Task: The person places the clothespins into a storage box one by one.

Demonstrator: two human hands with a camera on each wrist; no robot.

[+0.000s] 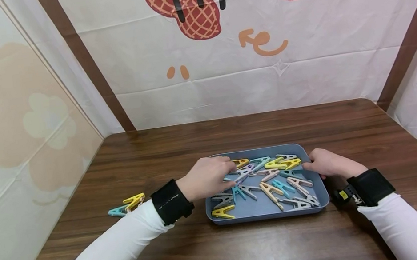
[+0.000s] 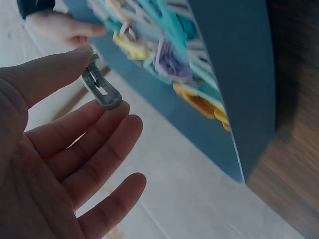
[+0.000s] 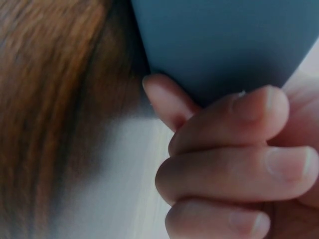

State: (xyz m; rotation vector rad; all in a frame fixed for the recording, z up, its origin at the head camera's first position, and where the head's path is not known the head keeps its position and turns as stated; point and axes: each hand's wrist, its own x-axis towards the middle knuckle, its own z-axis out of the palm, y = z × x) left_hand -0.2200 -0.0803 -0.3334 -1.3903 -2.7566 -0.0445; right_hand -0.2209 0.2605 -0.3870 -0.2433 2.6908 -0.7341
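A blue-grey tray (image 1: pixel 266 216) full of clothespins in yellow, turquoise, grey, purple and beige sits on the table. Over its left side, my left hand (image 1: pixel 207 177) pinches a grey clothespin (image 2: pixel 103 89) between thumb and fingertips, the other fingers spread loosely in the left wrist view. At the tray's right rim, my right hand (image 1: pixel 330 163) grips the wall, thumb on top and fingers (image 3: pixel 234 172) curled at the outside. A yellow clothespin (image 1: pixel 222 212) lies in the tray's near left corner, and a beige one (image 1: pixel 271 194) near the middle.
Left of the tray, a small group of clothespins lies on the wooden table (image 1: pixel 195 257), among them a yellow one (image 1: pixel 134 201) and a turquoise one (image 1: pixel 117 212); the left forearm partly covers them. Printed cloth (image 1: pixel 227 95) hangs behind the table and at both sides.
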